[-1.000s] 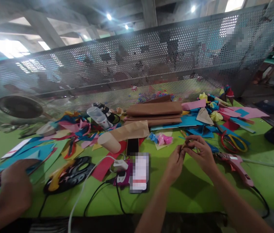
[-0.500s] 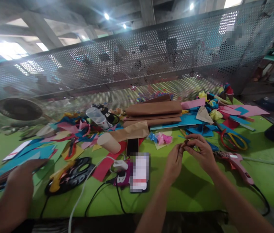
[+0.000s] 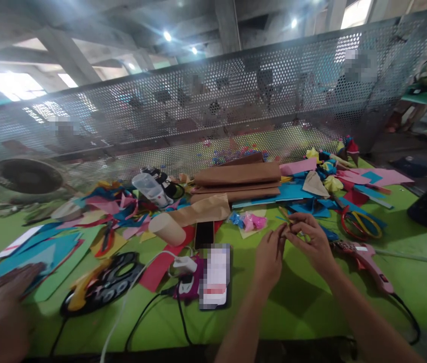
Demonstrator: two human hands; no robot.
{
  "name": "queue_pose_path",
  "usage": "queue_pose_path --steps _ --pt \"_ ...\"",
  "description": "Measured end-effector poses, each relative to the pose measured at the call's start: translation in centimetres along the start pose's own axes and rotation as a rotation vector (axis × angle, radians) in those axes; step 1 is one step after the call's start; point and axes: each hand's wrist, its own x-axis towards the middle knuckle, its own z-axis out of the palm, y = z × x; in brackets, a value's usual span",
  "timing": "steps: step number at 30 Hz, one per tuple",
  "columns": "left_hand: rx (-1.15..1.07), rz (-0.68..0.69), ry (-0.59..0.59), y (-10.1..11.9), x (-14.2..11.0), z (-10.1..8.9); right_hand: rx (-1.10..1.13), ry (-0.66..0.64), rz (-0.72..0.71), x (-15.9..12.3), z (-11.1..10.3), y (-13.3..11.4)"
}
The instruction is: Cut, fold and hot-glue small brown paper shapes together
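My left hand (image 3: pixel 269 254) and my right hand (image 3: pixel 310 239) meet above the green table, fingertips pinched together on a small brown piece (image 3: pixel 287 227), mostly hidden by the fingers; its kind is unclear. Just beyond the fingers lie blue paper scraps (image 3: pixel 311 206) and small blue and pink pieces in clear plastic (image 3: pixel 249 221). To the right of my right hand rest a pink glue gun (image 3: pixel 372 266) and scissors with red and yellow handles (image 3: pixel 360 225). A smartphone (image 3: pixel 217 277) with a lit screen lies left of my left hand.
A co-worker's hand (image 3: pixel 12 290) rests over coloured paper at the left. Nearby are a yellow-and-black tool (image 3: pixel 80 292), a purple power strip (image 3: pixel 194 282) with cables and a pale cardboard roll (image 3: pixel 167 229). Folded brown paper (image 3: pixel 238 175) lies before a perforated metal screen (image 3: pixel 183 116).
The co-worker's hand has moved left and down over the paper. My hands stay together with fingers pinched; the view has shifted slightly.
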Motion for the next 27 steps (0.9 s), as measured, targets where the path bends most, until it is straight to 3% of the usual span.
queue_pose_path --steps 11,27 --pt "-0.009 0.008 -0.004 -0.53 -0.25 0.21 -0.060 -0.023 -0.049 -0.12 0.19 0.34" --pt "-0.098 -0.012 0.083 -0.53 -0.58 -0.21 -0.104 -0.068 -0.093 -0.06 0.13 0.15"
